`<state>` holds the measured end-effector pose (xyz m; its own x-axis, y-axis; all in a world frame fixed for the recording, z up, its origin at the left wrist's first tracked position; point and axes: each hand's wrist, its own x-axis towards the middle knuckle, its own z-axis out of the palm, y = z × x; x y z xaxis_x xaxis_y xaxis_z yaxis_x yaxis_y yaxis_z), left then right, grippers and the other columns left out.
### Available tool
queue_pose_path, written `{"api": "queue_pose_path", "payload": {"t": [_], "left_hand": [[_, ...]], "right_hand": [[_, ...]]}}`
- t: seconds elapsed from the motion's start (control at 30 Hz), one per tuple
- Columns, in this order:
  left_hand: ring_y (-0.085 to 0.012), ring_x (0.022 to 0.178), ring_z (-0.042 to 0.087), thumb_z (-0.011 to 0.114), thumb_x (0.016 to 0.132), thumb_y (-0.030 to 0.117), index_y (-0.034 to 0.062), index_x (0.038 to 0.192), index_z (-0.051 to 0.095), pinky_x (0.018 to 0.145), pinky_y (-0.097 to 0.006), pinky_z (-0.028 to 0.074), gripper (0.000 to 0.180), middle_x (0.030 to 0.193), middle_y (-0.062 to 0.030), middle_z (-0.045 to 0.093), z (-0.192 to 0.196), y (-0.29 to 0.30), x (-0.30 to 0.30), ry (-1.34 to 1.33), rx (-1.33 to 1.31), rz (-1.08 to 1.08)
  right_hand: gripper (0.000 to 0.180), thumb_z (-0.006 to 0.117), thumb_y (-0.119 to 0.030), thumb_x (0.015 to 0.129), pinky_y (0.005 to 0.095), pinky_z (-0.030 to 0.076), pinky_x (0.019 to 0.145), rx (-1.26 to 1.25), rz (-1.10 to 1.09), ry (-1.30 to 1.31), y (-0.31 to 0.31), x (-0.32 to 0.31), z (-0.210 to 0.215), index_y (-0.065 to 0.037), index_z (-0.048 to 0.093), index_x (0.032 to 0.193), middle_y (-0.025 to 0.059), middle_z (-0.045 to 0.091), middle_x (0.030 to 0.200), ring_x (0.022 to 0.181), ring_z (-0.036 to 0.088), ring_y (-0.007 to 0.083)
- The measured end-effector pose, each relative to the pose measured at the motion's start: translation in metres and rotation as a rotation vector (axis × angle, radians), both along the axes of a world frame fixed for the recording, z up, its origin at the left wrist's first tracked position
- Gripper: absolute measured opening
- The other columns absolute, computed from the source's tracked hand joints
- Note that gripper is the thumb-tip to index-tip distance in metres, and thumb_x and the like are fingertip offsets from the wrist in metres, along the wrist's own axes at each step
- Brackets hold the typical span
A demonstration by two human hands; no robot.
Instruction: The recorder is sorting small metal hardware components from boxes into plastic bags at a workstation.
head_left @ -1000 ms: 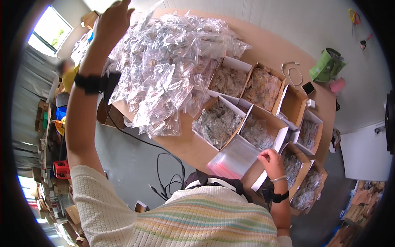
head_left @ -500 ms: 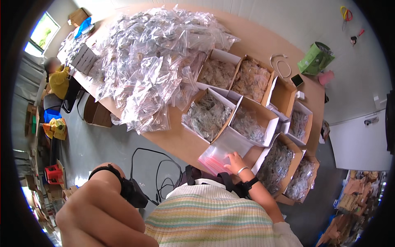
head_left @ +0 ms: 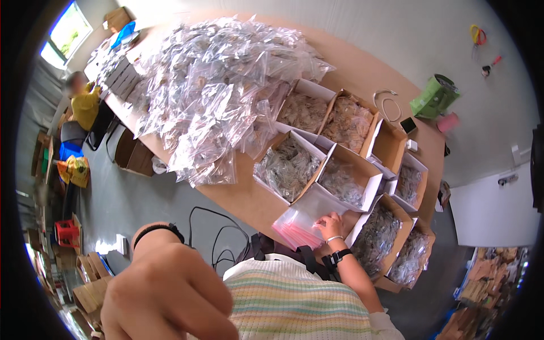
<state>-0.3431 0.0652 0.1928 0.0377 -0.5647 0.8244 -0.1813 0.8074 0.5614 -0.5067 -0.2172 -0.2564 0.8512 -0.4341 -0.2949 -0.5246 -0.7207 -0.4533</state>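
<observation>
A stack of clear zip bags with pink-red edges (head_left: 294, 229) lies on the front edge of the table. On its right side my right hand (head_left: 328, 226) presses with bent fingers, apparently pinching the edge of a bag. My left hand (head_left: 164, 289) is raised very close to the camera at the lower left, its fingers curled. Its fingertips, and anything within them, are hidden. Beyond the bags stand open boxes of small packets, one of them a white box of grey packets (head_left: 290, 164). A box of similar packets (head_left: 374, 235) is just right of my right hand.
A big heap of filled clear bags (head_left: 215, 90) covers the table's far left. An open brown box (head_left: 388, 141) and a green bag (head_left: 435, 96) stand to the right. Black cables (head_left: 212, 209) run below the table edge. A person in yellow (head_left: 85, 110) sits far left.
My right hand's fingers have drawn closer together at the bag stack. My left hand has shifted right and down, looming larger. The view has tilted slightly.
</observation>
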Motion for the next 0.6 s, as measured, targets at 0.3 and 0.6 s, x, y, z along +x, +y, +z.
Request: {"api": "queue_pose_path", "payload": {"t": [0.3,0.6], "left_hand": [[-0.0268,0.074,0.062,0.064,0.068,0.002,0.0099,0.119,0.066,0.065,-0.036,0.052,0.051,0.085,-0.0062,0.061,-0.129,-0.051,0.009,-0.582,0.690,0.596],[-0.0279,0.133,0.042,0.078,0.072,0.026,0.0147,0.144,0.047,0.114,-0.052,0.029,0.079,0.145,-0.0069,0.045,-0.268,-0.128,-0.009,-1.045,0.600,0.630]], "right_hand": [[0.012,0.067,-0.013,0.094,0.0288,0.052,0.068,0.692,-0.128,-0.207,-0.037,0.012,0.021,-0.003,0.063,0.087,0.0044,0.070,0.085,0.076,0.063,0.0104],[0.028,0.065,-0.029,0.096,0.0277,0.048,0.071,0.867,-0.010,-0.088,-0.063,0.017,0.116,-0.001,0.068,0.099,0.0006,0.067,0.083,0.079,0.057,0.0089]]}}
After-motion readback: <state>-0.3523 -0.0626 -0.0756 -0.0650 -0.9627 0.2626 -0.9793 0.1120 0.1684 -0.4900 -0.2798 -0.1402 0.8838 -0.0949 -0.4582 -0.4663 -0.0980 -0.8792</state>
